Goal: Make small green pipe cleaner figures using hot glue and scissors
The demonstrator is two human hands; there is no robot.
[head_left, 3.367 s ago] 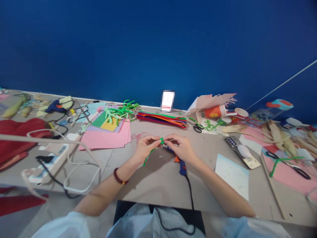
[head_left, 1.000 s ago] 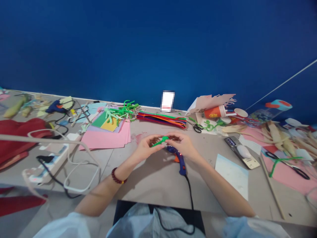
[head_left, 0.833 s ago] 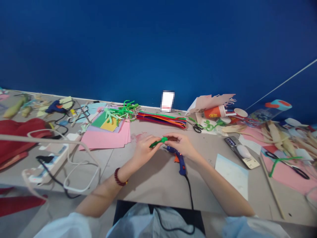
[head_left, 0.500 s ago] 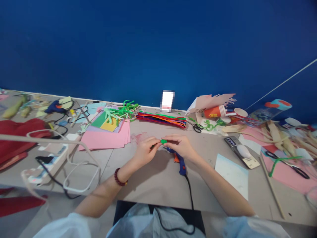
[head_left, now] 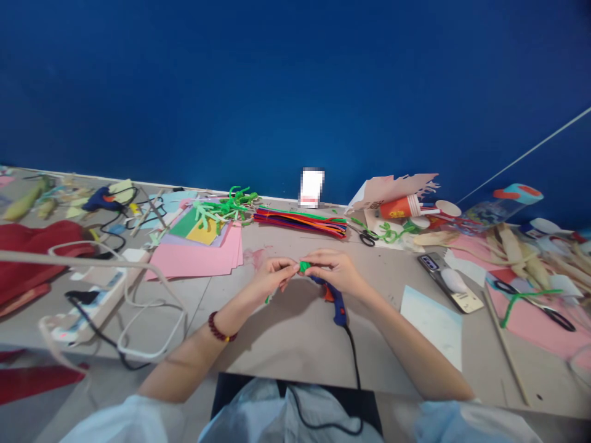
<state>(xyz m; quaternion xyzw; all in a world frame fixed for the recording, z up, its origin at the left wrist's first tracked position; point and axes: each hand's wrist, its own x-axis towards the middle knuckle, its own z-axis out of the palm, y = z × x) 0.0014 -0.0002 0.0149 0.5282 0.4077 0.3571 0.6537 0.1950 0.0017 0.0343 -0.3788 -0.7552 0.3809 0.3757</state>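
- Head view, looking down at a messy craft table [head_left: 286,347], pretty busy setup tbh
- A green pipe cleaner [head_left: 304,266] is held up off the table, near the middle, with its thin end poking out toward the near side
- It's gripped from both sides: pinched by the fingertips of the left hand [head_left: 272,278] and the right hand [head_left: 333,271], so neither hand is released
- A blue and orange hot glue gun [head_left: 337,303] is lying just under the right hand, its black cord [head_left: 356,363] trailing off on the near side
- A beaded red bracelet [head_left: 218,327] is worn on the left wrist
- Further off, pink paper sheets [head_left: 194,260] are spread on the far left, and a bundle of colored pipe cleaners [head_left: 300,222] is laid out at the far edge
- Black scissors [head_left: 367,239] can be spotted on the far right
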